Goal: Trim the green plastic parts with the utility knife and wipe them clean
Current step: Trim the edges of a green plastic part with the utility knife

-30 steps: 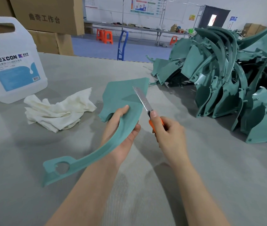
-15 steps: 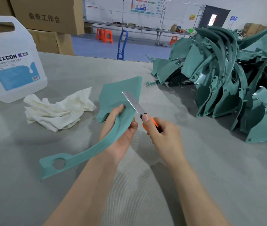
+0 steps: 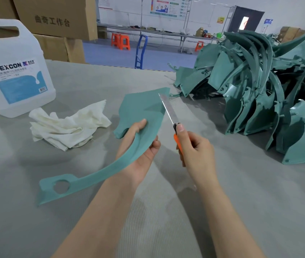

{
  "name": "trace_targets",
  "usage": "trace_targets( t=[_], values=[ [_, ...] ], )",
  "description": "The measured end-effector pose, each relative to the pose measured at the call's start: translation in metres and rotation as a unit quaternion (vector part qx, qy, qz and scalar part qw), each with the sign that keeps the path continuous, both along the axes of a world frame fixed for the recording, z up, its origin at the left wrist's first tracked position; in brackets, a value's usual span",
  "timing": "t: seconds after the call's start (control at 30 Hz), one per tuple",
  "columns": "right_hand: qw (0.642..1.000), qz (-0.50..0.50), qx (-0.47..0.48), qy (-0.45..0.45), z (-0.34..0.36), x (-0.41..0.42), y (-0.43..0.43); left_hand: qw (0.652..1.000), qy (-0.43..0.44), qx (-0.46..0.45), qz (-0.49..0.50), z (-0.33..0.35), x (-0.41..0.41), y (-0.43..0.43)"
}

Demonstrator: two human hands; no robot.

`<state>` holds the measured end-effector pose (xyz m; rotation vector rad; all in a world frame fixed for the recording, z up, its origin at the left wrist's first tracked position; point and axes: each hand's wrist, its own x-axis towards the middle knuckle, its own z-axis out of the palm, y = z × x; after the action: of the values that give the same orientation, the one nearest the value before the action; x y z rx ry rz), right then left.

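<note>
My left hand (image 3: 138,151) grips a long curved green plastic part (image 3: 140,110) at its middle, thumb on top. The part's wide flat end points away from me and its narrow end with a round hole hangs low to the left. My right hand (image 3: 196,151) holds an orange utility knife (image 3: 170,112) with its long blade extended. The blade lies along the right edge of the part's wide end. A crumpled white cloth (image 3: 68,125) lies on the table to the left of the part.
A large heap of green plastic parts (image 3: 263,94) fills the table's right side. A big clear DEXCON jug (image 3: 14,71) stands at far left, cardboard boxes (image 3: 55,17) behind it. Grey table surface (image 3: 185,211) spreads below my arms.
The knife blade has shifted right and back up along the part's right edge after a stroke toward my left thumb. The part has swung slightly with it.
</note>
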<state>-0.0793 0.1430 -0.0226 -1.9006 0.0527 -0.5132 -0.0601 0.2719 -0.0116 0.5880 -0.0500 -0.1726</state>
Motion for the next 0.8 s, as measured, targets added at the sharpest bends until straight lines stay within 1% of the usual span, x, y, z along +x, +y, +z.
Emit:
trace_targets(
  t=[0.17, 0.37, 0.63, 0.8],
  values=[
    [1.0, -0.009, -0.01, 0.016, -0.0005, -0.0006, 0.0027, 1.0, -0.009, -0.002, -0.017, 0.0007, -0.001, -0.0015],
    [0.999, 0.009, -0.031, 0.014, -0.0018, -0.0024, 0.0058, 1.0, 0.001, -0.018, -0.003, 0.0005, 0.0003, 0.0006],
    [0.999, 0.016, -0.028, 0.014, -0.0035, -0.0016, 0.0054, 1.0, -0.002, -0.028, -0.005, 0.0011, 0.0004, 0.0015],
    [0.998, 0.04, -0.046, 0.015, -0.0059, -0.0014, 0.0101, 0.999, 0.007, -0.037, 0.015, 0.0038, 0.0016, 0.0024]
  ],
)
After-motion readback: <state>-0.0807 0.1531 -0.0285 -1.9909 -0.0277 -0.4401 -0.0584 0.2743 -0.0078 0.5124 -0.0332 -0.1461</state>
